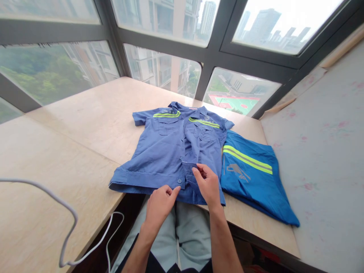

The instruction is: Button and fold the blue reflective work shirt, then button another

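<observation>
A blue short-sleeved work shirt [162, 151] with yellow-green reflective stripes lies spread out, front side up, collar toward the window. Its hem reaches the near edge of the ledge, and the front is parted near the bottom. My left hand [160, 203] pinches the hem of the left-lying front panel beside a button. My right hand [208, 184] pinches the edge of the other front panel, folding its lower corner up so the inner side shows. The fingertips of both hands are closed on the cloth.
A folded brighter blue garment [250, 170] with a reflective stripe lies to the right, against the papered wall [318, 163]. A white cable [71, 212] loops over the pale stone ledge [57, 151] at left. Dark-framed windows [167, 72] rise behind.
</observation>
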{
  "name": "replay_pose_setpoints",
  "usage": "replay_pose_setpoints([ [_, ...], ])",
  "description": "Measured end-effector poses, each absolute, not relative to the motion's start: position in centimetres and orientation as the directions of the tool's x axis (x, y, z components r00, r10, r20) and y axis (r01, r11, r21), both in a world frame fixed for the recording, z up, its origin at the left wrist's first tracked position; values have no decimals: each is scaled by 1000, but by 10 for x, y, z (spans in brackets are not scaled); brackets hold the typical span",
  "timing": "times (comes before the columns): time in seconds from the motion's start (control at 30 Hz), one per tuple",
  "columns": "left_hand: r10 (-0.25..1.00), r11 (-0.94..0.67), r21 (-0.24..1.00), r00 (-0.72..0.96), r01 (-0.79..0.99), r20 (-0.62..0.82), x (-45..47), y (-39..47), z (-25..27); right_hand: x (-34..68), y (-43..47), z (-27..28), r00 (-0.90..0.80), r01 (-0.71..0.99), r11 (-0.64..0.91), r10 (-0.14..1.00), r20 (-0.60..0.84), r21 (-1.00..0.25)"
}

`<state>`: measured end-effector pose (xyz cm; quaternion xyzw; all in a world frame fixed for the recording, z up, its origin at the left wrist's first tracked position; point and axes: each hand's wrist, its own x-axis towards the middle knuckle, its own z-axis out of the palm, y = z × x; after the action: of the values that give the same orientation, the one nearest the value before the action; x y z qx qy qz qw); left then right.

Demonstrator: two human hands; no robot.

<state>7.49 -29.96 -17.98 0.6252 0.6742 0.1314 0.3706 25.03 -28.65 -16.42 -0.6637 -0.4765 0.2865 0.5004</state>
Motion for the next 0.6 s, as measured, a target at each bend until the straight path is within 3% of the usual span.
replay_pose_setpoints([
  [0.1,932,258,757,53,600,-359,78,-299,-183,250,-283,-154,436,314,-48,894,99,-948],
  [0.2,891,429,890,94,155,-445,83,-301,-181,246,-281,-148,432,299,-36,896,102,-954],
  [0.27,843,537,814,146,-221,-517,86,-303,-176,243,-282,-149,413,298,-42,906,90,-954],
  [0.33,790,596,653,195,-466,-582,90,-304,-171,242,-283,-153,419,292,-60,905,71,-955],
  [0.47,693,655,453,242,-605,-679,100,-298,-170,244,-284,-163,428,261,-72,902,49,-963],
  [0.6,746,599,572,131,-560,-653,112,-293,-176,246,-285,-169,401,256,-36,913,72,-966],
])
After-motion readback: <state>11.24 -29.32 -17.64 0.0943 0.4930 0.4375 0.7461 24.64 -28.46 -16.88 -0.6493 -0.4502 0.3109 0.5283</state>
